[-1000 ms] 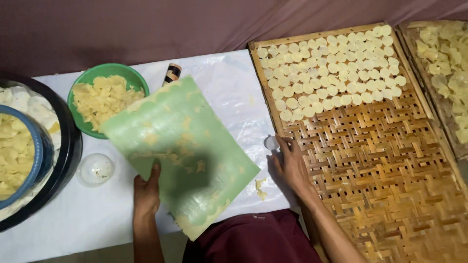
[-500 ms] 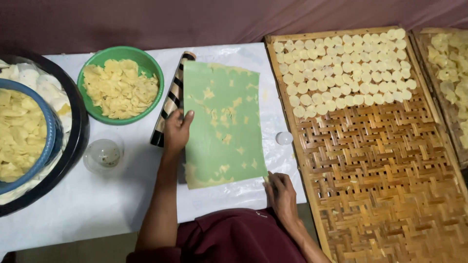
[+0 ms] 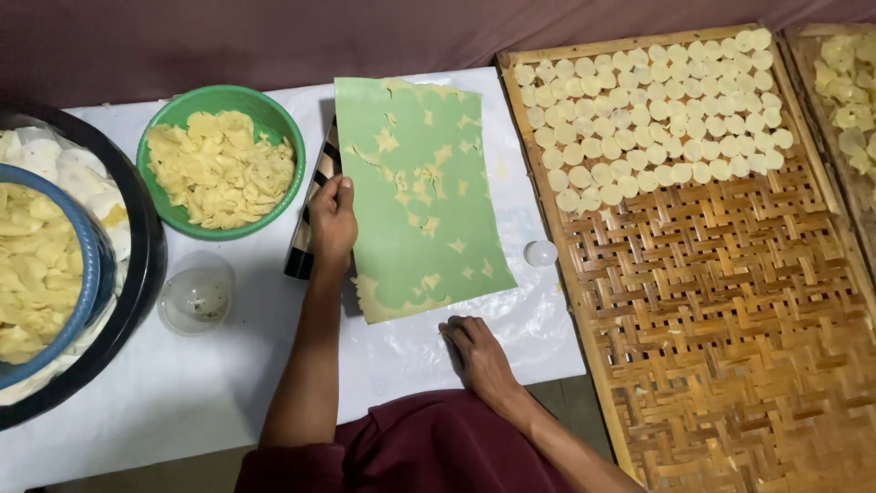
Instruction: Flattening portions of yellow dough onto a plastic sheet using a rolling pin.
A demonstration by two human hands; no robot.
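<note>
Black basin (image 3: 146, 274): far left of frame, partly cut off; pale flat pieces inside.
Blue bowl (image 3: 91, 274): lower left, inside the basin, filled with yellowish chips.
Green bowl (image 3: 278, 119): upper left of centre, heaped with yellowish chips.
Clear glass (image 3: 196, 294): just below the green bowl, on the white cloth (image 3: 182, 402).
Left hand (image 3: 333, 222): centre-left, fingers narrowly closed on the left edge of the green sheet.
Striped board (image 3: 310, 215): dark and light stripes, showing beside the left hand, under the sheet's left edge.
Green sheet (image 3: 420, 196): centre of frame, flat on the cloth, dotted with thin dough scraps.
Right hand (image 3: 476, 351): lower centre, just below the sheet's lower edge, fingers curled loosely on the cloth, holding nothing.
Small white cap (image 3: 540, 253): between sheet and tray.
Woven bamboo tray (image 3: 730, 338): right half; rows of pale dough rounds (image 3: 657, 110) across its upper part.
Second tray (image 3: 853, 82): upper right corner, irregular pale pieces.
</note>
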